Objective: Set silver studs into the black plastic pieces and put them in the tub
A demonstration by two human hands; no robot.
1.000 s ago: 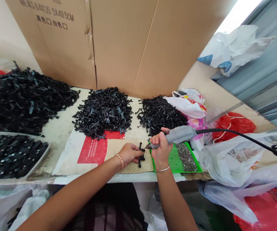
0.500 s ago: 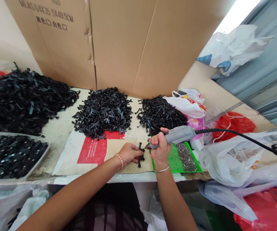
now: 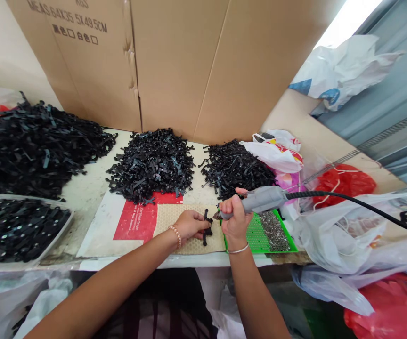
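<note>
Pinching a forward-running black piece (image 3: 208, 231), left hand (image 3: 188, 227) faces right hand (image 3: 237, 219) gripping leftward-pointing driver (image 3: 264, 199)

The single head-worn camera faces forward and down, looking from close above the workbench (image 3: 92, 181)

At twelve o'clock the carton (image 3: 175, 66) is cut off, at eight the tub (image 3: 57, 237); the grey tool (image 3: 265, 199) is partly hidden by the right fingers (image 3: 227, 206).
</note>
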